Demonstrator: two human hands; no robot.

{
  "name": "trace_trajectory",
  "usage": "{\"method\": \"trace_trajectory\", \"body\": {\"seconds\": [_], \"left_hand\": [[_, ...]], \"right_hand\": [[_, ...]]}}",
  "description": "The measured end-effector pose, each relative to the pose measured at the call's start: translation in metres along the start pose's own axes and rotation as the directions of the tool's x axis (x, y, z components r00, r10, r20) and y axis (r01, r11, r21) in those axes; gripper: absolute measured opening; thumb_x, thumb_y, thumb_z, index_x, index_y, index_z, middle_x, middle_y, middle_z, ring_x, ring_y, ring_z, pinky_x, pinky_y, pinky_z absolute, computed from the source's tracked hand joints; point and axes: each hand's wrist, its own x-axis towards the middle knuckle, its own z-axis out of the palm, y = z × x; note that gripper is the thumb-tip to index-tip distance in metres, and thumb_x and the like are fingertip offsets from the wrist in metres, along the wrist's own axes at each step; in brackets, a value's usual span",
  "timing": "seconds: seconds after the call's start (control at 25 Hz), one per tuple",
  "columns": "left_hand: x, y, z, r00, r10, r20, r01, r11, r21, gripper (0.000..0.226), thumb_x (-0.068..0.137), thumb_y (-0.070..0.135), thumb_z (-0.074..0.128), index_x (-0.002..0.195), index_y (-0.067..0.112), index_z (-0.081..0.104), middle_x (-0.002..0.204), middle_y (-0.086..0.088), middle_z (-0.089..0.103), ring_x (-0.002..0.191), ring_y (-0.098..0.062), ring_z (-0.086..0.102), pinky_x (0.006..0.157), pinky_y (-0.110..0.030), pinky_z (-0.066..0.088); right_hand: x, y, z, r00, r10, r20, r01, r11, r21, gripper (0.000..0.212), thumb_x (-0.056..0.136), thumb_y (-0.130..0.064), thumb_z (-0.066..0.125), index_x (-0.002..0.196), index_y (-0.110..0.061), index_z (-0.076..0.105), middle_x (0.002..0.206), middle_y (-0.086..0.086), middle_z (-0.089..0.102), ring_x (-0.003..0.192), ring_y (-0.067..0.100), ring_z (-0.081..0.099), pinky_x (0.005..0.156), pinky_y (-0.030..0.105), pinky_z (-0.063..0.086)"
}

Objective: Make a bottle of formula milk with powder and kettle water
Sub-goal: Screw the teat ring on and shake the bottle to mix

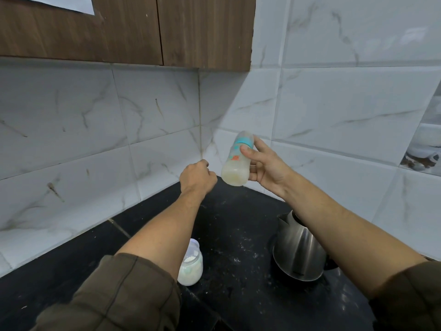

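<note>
Black countertop dusted with white specks. Marble-pattern wall tiles behind. Wood-grain cabinet overhead. One decorative picture tile at right.

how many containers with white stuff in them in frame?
2. A clear plastic baby bottle with milky liquid, held tilted in the right hand; an open clear jar of white powder on the black counter, partly behind the left forearm.
</note>
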Motion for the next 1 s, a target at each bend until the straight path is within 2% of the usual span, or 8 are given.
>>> {"method": "trace_trajectory", "body": {"seconds": [0.08, 0.2, 0.24, 0.44, 0.6, 0.68, 0.84, 1.0], "left_hand": [[0.0, 0.002, 0.0, 1.0, 0.004, 0.0, -0.004, 1.0, -0.004, 0.039, 0.096, 0.022, 0.053, 0.133, 0.014, 0.065, 0.113, -0.008, 0.073, 0.104, -0.028, 0.065, 0.08, -0.035, 0.05], [-0.001, 0.002, -0.001, 1.0, -0.005, -0.007, 0.005, 1.0, -0.004, 0.039, 0.097, 0.02, 0.051, 0.133, 0.014, 0.065, 0.115, -0.009, 0.073, 0.106, -0.03, 0.065, 0.078, -0.034, 0.047], [-0.002, 0.002, -0.001, 1.0, -0.008, -0.004, 0.008, 1.0, -0.003, 0.04, 0.097, 0.02, 0.051, 0.133, 0.015, 0.065, 0.114, -0.009, 0.073, 0.106, -0.03, 0.065, 0.078, -0.034, 0.047], [-0.002, 0.002, 0.003, 1.0, 0.01, 0.016, -0.01, 1.0, -0.005, 0.04, 0.095, 0.026, 0.057, 0.133, 0.017, 0.064, 0.11, -0.006, 0.074, 0.101, -0.027, 0.066, 0.073, -0.032, 0.046], [-0.004, 0.001, 0.002, 1.0, -0.003, 0.009, 0.003, 1.0, -0.007, 0.038, 0.097, 0.021, 0.051, 0.131, 0.015, 0.065, 0.11, -0.009, 0.073, 0.103, -0.029, 0.065, 0.074, -0.032, 0.045], [-0.004, 0.001, 0.002, 1.0, -0.006, 0.007, 0.007, 1.0, -0.011, 0.038, 0.097, 0.02, 0.05, 0.131, 0.015, 0.066, 0.11, -0.009, 0.073, 0.102, -0.029, 0.065, 0.073, -0.032, 0.044], [-0.001, 0.0, 0.002, 1.0, 0.009, -0.001, -0.009, 1.0, -0.008, 0.038, 0.096, 0.023, 0.054, 0.131, 0.016, 0.065, 0.108, -0.007, 0.074, 0.099, -0.027, 0.066, 0.076, -0.033, 0.05], [-0.003, 0.0, -0.001, 1.0, 0.002, -0.006, -0.002, 1.0, 0.001, 0.04, 0.097, 0.021, 0.05, 0.134, 0.015, 0.064, 0.112, -0.009, 0.074, 0.104, -0.029, 0.065, 0.079, -0.034, 0.049]], "right_hand": [[0.0, -0.001, 0.001, 0.998, -0.036, -0.054, 0.039, 0.998, 0.055, 0.06, 0.092, -0.028, 0.079, 0.146, -0.024, 0.053, 0.124, 0.01, 0.072, 0.1, 0.027, 0.076, 0.077, 0.04, 0.064], [0.009, -0.005, -0.002, 0.954, 0.0, -0.3, 0.107, 0.935, 0.339, 0.055, 0.091, -0.03, 0.08, 0.139, -0.017, 0.056, 0.131, 0.014, 0.07, 0.103, 0.028, 0.077, 0.073, 0.035, 0.064], [0.009, -0.005, -0.003, 0.954, 0.023, -0.298, 0.098, 0.918, 0.384, 0.055, 0.091, -0.031, 0.08, 0.138, -0.015, 0.056, 0.133, 0.016, 0.069, 0.103, 0.029, 0.077, 0.073, 0.034, 0.065], [-0.006, 0.002, 0.007, 0.999, 0.014, -0.032, -0.013, 0.999, 0.031, 0.057, 0.09, -0.027, 0.078, 0.142, -0.023, 0.055, 0.119, 0.009, 0.074, 0.097, 0.025, 0.077, 0.075, 0.039, 0.065], [0.007, -0.002, 0.003, 0.941, 0.015, -0.339, 0.109, 0.933, 0.344, 0.06, 0.089, -0.031, 0.083, 0.14, -0.016, 0.056, 0.129, 0.015, 0.071, 0.102, 0.028, 0.077, 0.073, 0.035, 0.064], [0.007, -0.003, 0.001, 0.951, 0.053, -0.304, 0.067, 0.926, 0.372, 0.059, 0.09, -0.032, 0.082, 0.14, -0.014, 0.057, 0.132, 0.018, 0.069, 0.104, 0.029, 0.077, 0.077, 0.037, 0.066], [-0.006, 0.001, 0.006, 1.0, 0.012, -0.025, -0.011, 1.0, 0.009, 0.052, 0.093, -0.029, 0.074, 0.142, -0.021, 0.056, 0.118, 0.009, 0.074, 0.097, 0.024, 0.076, 0.083, 0.042, 0.066], [0.003, -0.004, 0.008, 0.97, -0.009, -0.242, 0.089, 0.943, 0.321, 0.051, 0.094, -0.032, 0.077, 0.138, -0.017, 0.057, 0.129, 0.015, 0.071, 0.096, 0.025, 0.078, 0.075, 0.034, 0.064]]}}
